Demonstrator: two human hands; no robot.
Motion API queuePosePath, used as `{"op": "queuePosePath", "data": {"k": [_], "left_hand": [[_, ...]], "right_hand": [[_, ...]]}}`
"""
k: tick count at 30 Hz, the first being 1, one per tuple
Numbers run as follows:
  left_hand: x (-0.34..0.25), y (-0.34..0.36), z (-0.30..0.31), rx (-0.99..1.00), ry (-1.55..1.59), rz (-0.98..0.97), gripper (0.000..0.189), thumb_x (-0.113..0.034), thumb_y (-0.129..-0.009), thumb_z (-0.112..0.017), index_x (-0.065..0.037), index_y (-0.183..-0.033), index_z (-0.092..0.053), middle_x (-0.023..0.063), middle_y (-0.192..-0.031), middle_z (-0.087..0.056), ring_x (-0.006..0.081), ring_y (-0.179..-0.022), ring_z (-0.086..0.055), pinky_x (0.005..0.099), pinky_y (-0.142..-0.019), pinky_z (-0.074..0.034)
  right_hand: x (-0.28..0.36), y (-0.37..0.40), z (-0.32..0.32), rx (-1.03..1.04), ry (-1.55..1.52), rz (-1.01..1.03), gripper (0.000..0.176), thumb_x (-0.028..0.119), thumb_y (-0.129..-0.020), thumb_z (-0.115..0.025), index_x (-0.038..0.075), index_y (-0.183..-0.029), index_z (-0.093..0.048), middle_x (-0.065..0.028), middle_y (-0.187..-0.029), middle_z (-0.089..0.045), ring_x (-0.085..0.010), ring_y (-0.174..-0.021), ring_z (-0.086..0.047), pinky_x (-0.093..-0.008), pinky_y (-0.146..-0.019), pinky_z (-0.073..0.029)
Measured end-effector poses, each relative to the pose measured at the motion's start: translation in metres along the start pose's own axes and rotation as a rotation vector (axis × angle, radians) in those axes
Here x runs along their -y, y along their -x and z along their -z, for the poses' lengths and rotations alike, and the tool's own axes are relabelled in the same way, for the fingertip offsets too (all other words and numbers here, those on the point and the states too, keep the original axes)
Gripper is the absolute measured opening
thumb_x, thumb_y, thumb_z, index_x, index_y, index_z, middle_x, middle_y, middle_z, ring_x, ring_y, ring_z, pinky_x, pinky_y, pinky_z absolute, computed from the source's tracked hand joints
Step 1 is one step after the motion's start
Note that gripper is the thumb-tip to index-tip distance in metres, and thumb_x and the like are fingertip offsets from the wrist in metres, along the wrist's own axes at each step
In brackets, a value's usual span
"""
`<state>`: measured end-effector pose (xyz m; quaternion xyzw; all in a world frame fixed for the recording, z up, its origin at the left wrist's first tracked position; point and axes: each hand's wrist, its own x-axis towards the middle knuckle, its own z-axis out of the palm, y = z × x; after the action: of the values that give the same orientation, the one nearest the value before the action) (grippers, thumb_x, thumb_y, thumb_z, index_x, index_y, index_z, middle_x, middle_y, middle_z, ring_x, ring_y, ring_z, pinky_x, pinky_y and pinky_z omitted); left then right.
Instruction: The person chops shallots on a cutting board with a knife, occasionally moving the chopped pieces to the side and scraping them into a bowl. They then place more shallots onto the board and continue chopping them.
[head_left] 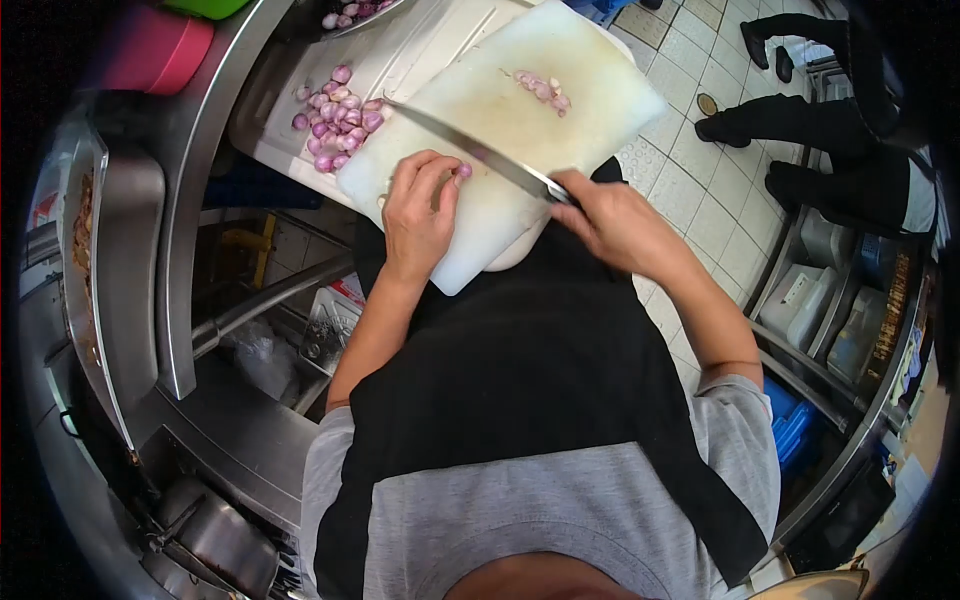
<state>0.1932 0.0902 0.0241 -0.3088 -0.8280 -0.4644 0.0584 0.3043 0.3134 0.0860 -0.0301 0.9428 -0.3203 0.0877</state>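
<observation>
My right hand (610,215) is wrapped round the handle of a kitchen knife (470,148), its long blade reaching left across the white cutting board (590,60). Close below the blade, my left hand (420,210) pinches a small peeled shallot (464,171) against the board. A heap of purple shallots (340,120) lies at the board's left edge, on the pale lid or tray beneath. Toward the far side of the board sits a small cluster of shallot pieces (542,90).
A metal bowl (355,15) with more shallots stands at the far edge. Steel counters run along my left, with a pink container (160,50) on top. People in dark trousers (770,120) stand on the tiled floor at right, beside shelves holding plastic tubs (800,300).
</observation>
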Motion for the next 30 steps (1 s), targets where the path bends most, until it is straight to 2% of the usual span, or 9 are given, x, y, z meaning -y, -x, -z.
{"op": "queuePosePath", "data": {"k": [3, 6, 7, 8, 10, 15, 17, 24, 30], "left_hand": [[-0.013, 0.000, 0.007, 0.062, -0.135, -0.270, 0.025, 0.000, -0.076, -0.074, -0.005, -0.100, -0.068, 0.0129, -0.096, -0.067, 0.0308, -0.086, -0.064, 0.0426, -0.079, -0.052], [-0.015, 0.007, -0.003, 0.421, -0.091, -0.474, 0.022, -0.007, -0.082, -0.072, -0.003, -0.103, -0.067, 0.0117, -0.094, -0.065, 0.0304, -0.085, -0.064, 0.0417, -0.080, -0.054], [-0.020, 0.010, -0.009, 0.489, -0.140, -0.468, 0.023, -0.006, -0.080, -0.075, -0.002, -0.100, -0.066, 0.0137, -0.092, -0.066, 0.0305, -0.086, -0.066, 0.0447, -0.093, -0.053], [-0.020, 0.008, -0.015, 0.481, -0.085, -0.509, 0.018, -0.008, -0.083, -0.072, -0.004, -0.100, -0.066, 0.0118, -0.091, -0.062, 0.0294, -0.082, -0.063, 0.0398, -0.075, -0.053], [-0.022, 0.003, -0.020, 0.509, -0.110, -0.535, 0.013, -0.007, -0.084, -0.067, -0.005, -0.096, -0.063, 0.0104, -0.089, -0.060, 0.0284, -0.084, -0.062, 0.0398, -0.072, -0.052], [-0.026, -0.029, -0.038, 0.379, -0.321, -0.680, 0.012, -0.008, -0.082, -0.061, -0.008, -0.094, -0.063, 0.0070, -0.086, -0.058, 0.0256, -0.079, -0.059, 0.0399, -0.068, -0.046], [-0.027, -0.042, -0.044, 0.350, -0.499, -0.666, 0.010, -0.009, -0.082, -0.060, -0.010, -0.091, -0.063, 0.0064, -0.081, -0.057, 0.0256, -0.078, -0.059, 0.0403, -0.068, -0.043], [-0.014, -0.080, -0.052, 0.287, -0.474, -0.473, 0.014, -0.007, -0.080, -0.067, -0.008, -0.093, -0.068, 0.0100, -0.081, -0.066, 0.0296, -0.080, -0.062, 0.0425, -0.073, -0.045], [-0.023, -0.052, 0.001, 0.174, -0.333, -0.208, 0.022, -0.003, -0.084, -0.065, -0.003, -0.106, -0.069, 0.0147, -0.102, -0.066, 0.0346, -0.097, -0.061, 0.0451, -0.088, -0.047]], "right_hand": [[-0.017, -0.020, 0.005, 0.010, -0.136, -0.168, 0.030, 0.022, -0.097, -0.057, 0.004, -0.121, -0.053, -0.0229, -0.083, -0.067, -0.0418, -0.084, -0.067, -0.0469, -0.073, -0.052], [-0.039, -0.024, -0.004, 0.012, -0.176, -0.236, 0.039, 0.022, -0.093, -0.059, 0.004, -0.128, -0.053, -0.0288, -0.107, -0.065, -0.0452, -0.101, -0.064, -0.0478, -0.087, -0.052], [-0.047, -0.022, -0.011, -0.070, -0.186, -0.165, 0.040, 0.023, -0.092, -0.060, 0.004, -0.127, -0.054, -0.0292, -0.108, -0.065, -0.0463, -0.101, -0.064, -0.0480, -0.090, -0.051], [-0.056, -0.023, -0.018, -0.069, -0.184, -0.121, 0.040, 0.024, -0.092, -0.061, 0.006, -0.128, -0.054, -0.0298, -0.107, -0.064, -0.0460, -0.101, -0.063, -0.0485, -0.090, -0.051], [-0.060, -0.025, -0.025, -0.097, -0.256, -0.049, 0.039, 0.030, -0.095, -0.057, 0.005, -0.125, -0.053, -0.0325, -0.098, -0.065, -0.0476, -0.094, -0.064, -0.0532, -0.084, -0.051], [-0.051, -0.016, -0.014, -0.138, -0.281, -0.011, 0.045, 0.030, -0.097, -0.057, 0.005, -0.133, -0.048, -0.0302, -0.102, -0.065, -0.0470, -0.097, -0.064, -0.0496, -0.084, -0.052], [-0.054, -0.015, -0.013, -0.167, -0.279, -0.020, 0.043, 0.030, -0.097, -0.057, 0.005, -0.131, -0.048, -0.0296, -0.100, -0.065, -0.0467, -0.095, -0.064, -0.0500, -0.082, -0.052], [-0.047, -0.014, 0.001, -0.307, -0.249, -0.107, 0.037, 0.026, -0.096, -0.058, 0.004, -0.125, -0.049, -0.0268, -0.092, -0.066, -0.0444, -0.087, -0.066, -0.0513, -0.077, -0.052], [-0.036, -0.007, 0.003, -0.169, -0.174, -0.086, 0.037, 0.017, -0.091, -0.058, 0.004, -0.123, -0.047, -0.0271, -0.088, -0.065, -0.0443, -0.086, -0.066, -0.0508, -0.076, -0.053]]}}
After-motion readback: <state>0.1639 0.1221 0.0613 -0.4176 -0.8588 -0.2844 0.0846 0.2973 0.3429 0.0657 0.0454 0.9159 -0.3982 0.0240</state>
